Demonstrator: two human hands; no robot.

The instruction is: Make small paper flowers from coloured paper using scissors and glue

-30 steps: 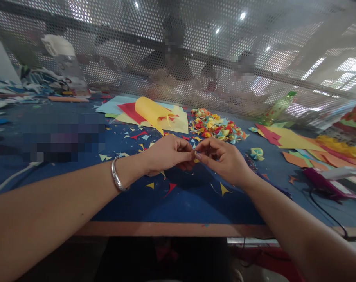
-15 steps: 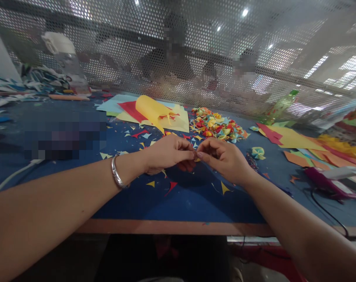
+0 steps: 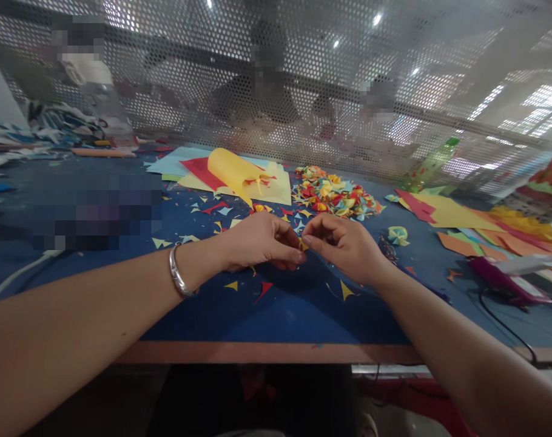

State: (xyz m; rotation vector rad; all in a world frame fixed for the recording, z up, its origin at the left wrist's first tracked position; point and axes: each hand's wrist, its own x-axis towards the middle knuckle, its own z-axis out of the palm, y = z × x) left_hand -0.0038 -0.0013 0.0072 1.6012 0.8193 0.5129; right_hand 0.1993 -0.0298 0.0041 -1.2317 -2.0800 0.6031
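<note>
Presumably for precision, our right hand point(image 3: 349, 246) pinches yellow paper point(image 3: 302, 244) beside our left hand point(image 3: 262, 241), whose grip we cannot tell.

Single head cam; looks fwd/down over tbl point(image 3: 276, 321); L hand point(image 3: 260, 243) & R hand point(image 3: 349, 246) close, mid-view.

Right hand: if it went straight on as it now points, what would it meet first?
The right hand would probably meet the left hand first, apart from the small yellow piece between them; depth is unclear.
</note>
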